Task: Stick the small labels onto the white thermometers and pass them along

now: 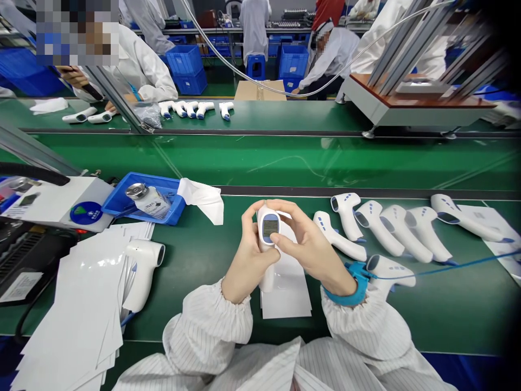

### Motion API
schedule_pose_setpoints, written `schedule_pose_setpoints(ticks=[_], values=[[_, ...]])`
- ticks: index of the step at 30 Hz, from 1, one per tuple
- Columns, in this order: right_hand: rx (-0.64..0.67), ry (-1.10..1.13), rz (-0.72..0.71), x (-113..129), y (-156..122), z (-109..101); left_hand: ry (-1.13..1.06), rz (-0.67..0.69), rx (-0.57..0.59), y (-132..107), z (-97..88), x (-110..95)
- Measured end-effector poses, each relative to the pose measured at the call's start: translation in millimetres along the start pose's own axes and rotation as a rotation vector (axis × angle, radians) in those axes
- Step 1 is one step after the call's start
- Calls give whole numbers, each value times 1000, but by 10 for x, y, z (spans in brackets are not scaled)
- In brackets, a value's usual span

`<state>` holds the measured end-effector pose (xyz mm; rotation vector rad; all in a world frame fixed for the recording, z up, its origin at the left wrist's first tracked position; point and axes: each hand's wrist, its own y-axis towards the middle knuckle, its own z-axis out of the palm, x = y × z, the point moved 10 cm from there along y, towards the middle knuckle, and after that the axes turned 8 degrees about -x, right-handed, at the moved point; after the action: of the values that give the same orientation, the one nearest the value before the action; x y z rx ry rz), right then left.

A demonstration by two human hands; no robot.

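Observation:
Both my hands hold one white infrared thermometer (266, 239) upright in front of me, its small grey screen facing me. My left hand (249, 255) is closed around its left side. My right hand (311, 244) grips the other side, with the thumb at the lower edge of the screen. A blue wrist strap (353, 288) with a cord sits on my right wrist. Beneath the thermometer lies a white paper sheet (291, 293). Several more white thermometers (380, 225) lie to the right, one of them (391, 270) close to my right wrist.
At left, a paper stack (81, 304) has a thermometer (142, 271) on its edge. Behind it are a blue tray (175, 214) with a metal-capped bottle (148, 201), a white cloth (203, 198) and a white device (77, 203). Across the green belt (252, 160), other people work.

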<state>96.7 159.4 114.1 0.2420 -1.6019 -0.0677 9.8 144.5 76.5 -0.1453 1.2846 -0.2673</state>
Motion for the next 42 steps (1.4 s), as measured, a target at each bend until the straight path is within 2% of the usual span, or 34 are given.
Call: schedule_pose_setpoints(ticks=[6, 19, 24, 27, 30, 32, 35, 39, 42], values=[[56, 50, 28, 14, -19, 53, -21, -27, 33, -38, 27, -13], [27, 54, 55, 109, -41, -35, -71, -75, 118, -151, 156, -62], [-59, 86, 121, 61, -41, -118, -144, -115, 145, -187, 197, -48], [-113, 82, 105, 69, -30, -178, -169, -98, 125, -177, 195, -69], [-108, 69, 91, 87, -19, -163, -133, -90, 109, -166, 200, -64], [-118, 27, 53, 132, -6, -151, -70, -57, 99, -161, 199, -60], [-177, -28, -42, 242, 13, -154, 14, 71, 42, -163, 157, -99], [-223, 2, -136, 363, 25, -132, 28, 260, -27, -211, 118, -195], [-247, 16, -172, 421, 26, -136, 32, 337, -46, -240, 120, -250]])
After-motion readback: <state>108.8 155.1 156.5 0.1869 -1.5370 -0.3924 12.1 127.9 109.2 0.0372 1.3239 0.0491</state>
